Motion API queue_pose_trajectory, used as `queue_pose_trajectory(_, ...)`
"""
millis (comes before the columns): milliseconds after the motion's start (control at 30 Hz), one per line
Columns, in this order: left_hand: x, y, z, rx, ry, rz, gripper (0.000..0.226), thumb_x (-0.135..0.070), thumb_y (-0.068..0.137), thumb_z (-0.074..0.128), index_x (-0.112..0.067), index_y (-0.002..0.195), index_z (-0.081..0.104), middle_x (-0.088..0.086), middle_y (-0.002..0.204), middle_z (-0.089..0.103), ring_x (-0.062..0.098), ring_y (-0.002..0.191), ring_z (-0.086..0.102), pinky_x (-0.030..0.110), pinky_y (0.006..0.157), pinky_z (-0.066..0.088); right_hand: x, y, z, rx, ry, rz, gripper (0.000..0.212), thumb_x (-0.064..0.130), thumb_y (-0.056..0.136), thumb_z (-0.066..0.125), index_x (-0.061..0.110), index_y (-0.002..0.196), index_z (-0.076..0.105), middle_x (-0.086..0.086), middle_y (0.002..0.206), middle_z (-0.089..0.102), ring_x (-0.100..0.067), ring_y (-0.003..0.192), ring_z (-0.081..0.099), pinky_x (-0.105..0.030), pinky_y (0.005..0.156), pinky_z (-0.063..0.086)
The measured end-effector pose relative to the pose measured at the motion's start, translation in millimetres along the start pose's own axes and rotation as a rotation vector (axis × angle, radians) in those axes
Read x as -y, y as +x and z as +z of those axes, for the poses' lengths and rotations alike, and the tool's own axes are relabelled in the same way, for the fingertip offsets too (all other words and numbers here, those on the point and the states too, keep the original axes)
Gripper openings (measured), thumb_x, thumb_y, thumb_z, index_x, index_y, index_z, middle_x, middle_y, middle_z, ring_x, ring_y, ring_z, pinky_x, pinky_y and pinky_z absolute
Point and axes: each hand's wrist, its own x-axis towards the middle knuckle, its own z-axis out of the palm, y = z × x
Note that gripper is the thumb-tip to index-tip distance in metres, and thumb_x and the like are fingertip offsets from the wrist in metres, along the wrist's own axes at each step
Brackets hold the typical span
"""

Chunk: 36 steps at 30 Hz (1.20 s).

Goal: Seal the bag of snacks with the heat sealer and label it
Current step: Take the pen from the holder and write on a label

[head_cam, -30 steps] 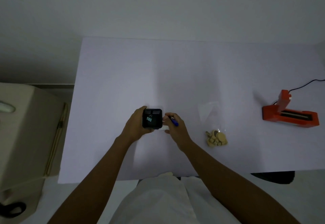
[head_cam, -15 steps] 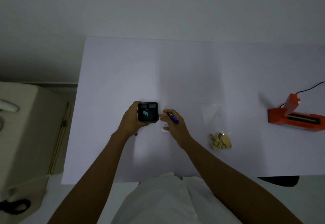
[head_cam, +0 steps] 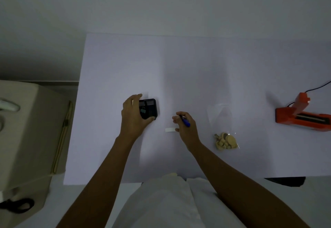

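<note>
My left hand (head_cam: 133, 115) is clamped around the small black square box (head_cam: 149, 108), set down at table's left-centre. My right hand (head_cam: 185, 126) is closed on a blue pen (head_cam: 185, 121), fingertips touching a small white label strip (head_cam: 170, 129) lying flat on the white table (head_cam: 197, 66). Labelling step, I judge. The clear plastic bag of pale snacks (head_cam: 224, 136) lies to the right, the orange heat sealer (head_cam: 302, 116) well beyond it. Next: steady the strip, write. Since a second ago my hands have parted; the box has moved left, leaving the strip exposed.
</note>
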Motion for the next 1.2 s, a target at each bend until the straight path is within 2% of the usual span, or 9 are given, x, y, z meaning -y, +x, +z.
queue_pose_trajectory(133,-28.2,-13.7,10.8,-0.111,0.025,0.295,0.054,-0.034,0.073,0.082,-0.014,0.118,0.060,0.006,0.119,0.057,0.019,0.111,0.048,0.030,0.091,0.045,-8.2,-0.8,-6.2,-0.043,-0.026,-0.035,0.010,0.018,0.097,0.057,0.011,0.101,0.062,-0.013,0.091,0.068,-0.021,0.081,0.064,-0.039,0.072,0.056)
queue_pose_trajectory(267,-24.1,-31.6,54.2,0.134,0.020,0.357,0.028,-0.022,0.084,0.074,-0.008,0.108,0.069,0.009,0.104,0.068,0.023,0.098,0.059,0.040,0.084,0.053,-18.7,-1.2,-6.8,-0.100,-0.049,-0.066,0.027,0.025,0.100,0.054,0.002,0.087,0.058,-0.004,0.075,0.056,-0.011,0.069,0.051,-0.025,0.068,0.046)
queue_pose_trajectory(367,-8.6,-40.4,84.6,0.259,0.091,0.208,0.034,-0.023,0.084,0.073,-0.007,0.114,0.067,0.012,0.108,0.067,0.029,0.101,0.060,0.041,0.086,0.052,-27.2,-0.1,-5.6,-0.101,-0.046,-0.071,0.035,0.028,0.101,0.051,-0.001,0.082,0.053,-0.004,0.070,0.050,-0.010,0.065,0.046,-0.018,0.061,0.041)
queue_pose_trajectory(467,-1.0,-45.1,102.7,0.295,0.161,0.142,0.041,-0.021,0.084,0.073,-0.006,0.120,0.063,0.016,0.112,0.065,0.031,0.105,0.058,0.040,0.087,0.051,-37.0,-0.1,-6.5,-0.075,-0.087,-0.104,0.027,0.026,0.101,0.051,0.003,0.088,0.057,0.000,0.074,0.055,-0.009,0.067,0.049,-0.017,0.066,0.044)
queue_pose_trajectory(667,4.5,-44.4,117.4,0.269,0.315,0.176,0.022,-0.013,0.083,0.071,-0.008,0.104,0.069,0.011,0.095,0.065,0.027,0.087,0.060,0.039,0.068,0.054,-54.2,1.4,-9.3,-0.033,-0.231,-0.204,0.010,0.012,0.098,0.056,0.003,0.099,0.060,-0.002,0.089,0.063,-0.009,0.077,0.058,-0.016,0.077,0.048)
queue_pose_trajectory(800,2.8,-41.5,117.3,0.249,0.379,0.238,0.010,-0.014,0.083,0.070,-0.009,0.092,0.072,0.009,0.083,0.065,0.024,0.074,0.060,0.031,0.057,0.044,-65.3,1.0,-11.2,0.009,-0.288,-0.288,0.011,0.001,0.093,0.058,0.003,0.103,0.060,-0.005,0.098,0.064,-0.013,0.091,0.062,-0.015,0.091,0.048)
queue_pose_trajectory(967,-0.7,-36.3,116.6,0.249,0.467,0.276,0.008,-0.018,0.082,0.069,-0.011,0.078,0.069,0.006,0.073,0.063,0.022,0.069,0.059,0.028,0.053,0.039,-71.4,-0.3,-11.6,-0.013,-0.313,-0.260,0.023,-0.010,0.087,0.058,0.004,0.105,0.060,-0.007,0.095,0.064,-0.018,0.086,0.062,-0.013,0.085,0.049)
queue_pose_trajectory(1100,-0.2,-34.1,117.8,0.243,0.491,0.307,0.011,-0.020,0.082,0.068,-0.012,0.075,0.067,0.006,0.070,0.063,0.022,0.067,0.058,0.030,0.052,0.043,-73.5,1.4,-12.3,-0.038,-0.346,-0.279,0.026,-0.009,0.085,0.057,0.004,0.107,0.059,-0.011,0.097,0.065,-0.023,0.086,0.063,-0.028,0.086,0.053)
queue_pose_trajectory(1200,0.5,-33.7,119.7,0.217,0.481,0.323,0.015,-0.020,0.085,0.065,-0.011,0.074,0.067,0.006,0.069,0.063,0.022,0.066,0.058,0.030,0.052,0.044,-73.3,0.7,-12.9,-0.010,-0.406,-0.334,0.029,-0.010,0.085,0.056,0.004,0.110,0.059,-0.012,0.101,0.064,-0.024,0.090,0.061,-0.029,0.088,0.051)
